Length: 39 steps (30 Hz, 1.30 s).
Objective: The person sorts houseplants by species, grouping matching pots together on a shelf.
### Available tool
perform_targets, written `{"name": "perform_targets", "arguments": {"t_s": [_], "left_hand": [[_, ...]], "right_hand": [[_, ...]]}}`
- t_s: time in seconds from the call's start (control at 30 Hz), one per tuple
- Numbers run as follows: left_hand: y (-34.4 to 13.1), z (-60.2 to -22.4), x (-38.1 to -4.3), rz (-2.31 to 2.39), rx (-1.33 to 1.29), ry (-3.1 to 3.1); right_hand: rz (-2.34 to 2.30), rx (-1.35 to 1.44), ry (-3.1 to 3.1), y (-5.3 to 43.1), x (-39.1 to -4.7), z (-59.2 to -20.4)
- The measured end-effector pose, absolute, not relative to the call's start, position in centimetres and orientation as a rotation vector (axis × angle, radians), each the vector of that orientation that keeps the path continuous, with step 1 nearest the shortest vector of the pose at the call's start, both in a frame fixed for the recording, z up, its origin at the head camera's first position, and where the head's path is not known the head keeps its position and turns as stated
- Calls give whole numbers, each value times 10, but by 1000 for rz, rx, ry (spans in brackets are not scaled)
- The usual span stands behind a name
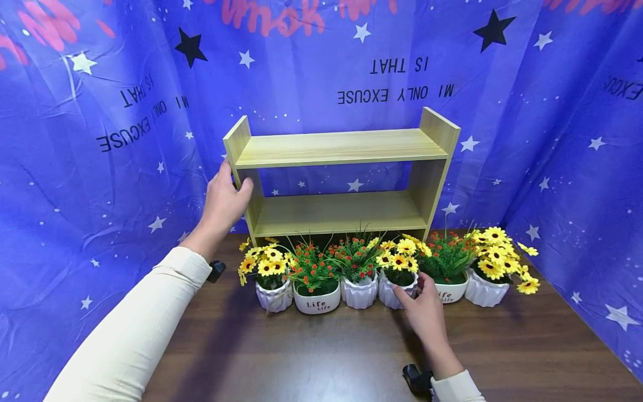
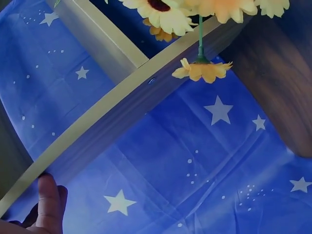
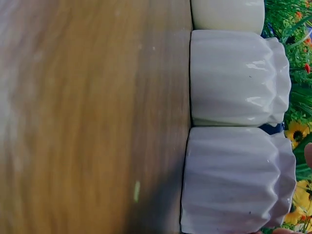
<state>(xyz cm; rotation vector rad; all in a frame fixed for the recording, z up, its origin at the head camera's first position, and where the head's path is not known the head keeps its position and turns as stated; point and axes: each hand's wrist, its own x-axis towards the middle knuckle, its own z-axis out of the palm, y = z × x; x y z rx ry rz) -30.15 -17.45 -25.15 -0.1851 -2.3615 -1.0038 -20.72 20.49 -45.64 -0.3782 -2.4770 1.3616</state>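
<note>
My left hand [image 1: 226,195] grips the left side panel of a light wooden two-tier shelf [image 1: 341,146], thumb at the front edge and fingers along the outer face. In the left wrist view, fingers [image 2: 48,202] lie against that panel [image 2: 102,112]. My right hand [image 1: 424,310] holds a white fluted flowerpot [image 1: 389,291] of yellow artificial daisies [image 1: 402,258], thumb on its left and fingers on its right. This pot [image 3: 234,180] stands on the table in the right wrist view, beside another fluted pot [image 3: 234,78].
Several potted artificial plants line up before the shelf: yellow daisies [image 1: 271,262] at the left end, red-flowered greenery in a "Life" pot [image 1: 316,301], and a daisy pot [image 1: 484,290] at the right end. A blue starry curtain [image 1: 311,72] hangs behind the brown table [image 1: 311,352].
</note>
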Motion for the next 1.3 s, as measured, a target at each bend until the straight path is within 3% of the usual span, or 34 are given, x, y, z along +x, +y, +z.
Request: {"name": "perform_targets", "arguments": {"t_s": [1.3], "left_hand": [[-168, -260, -308, -938, -10, -2429]], "right_hand": [[1347, -439, -2399, 188, -215, -464]]}}
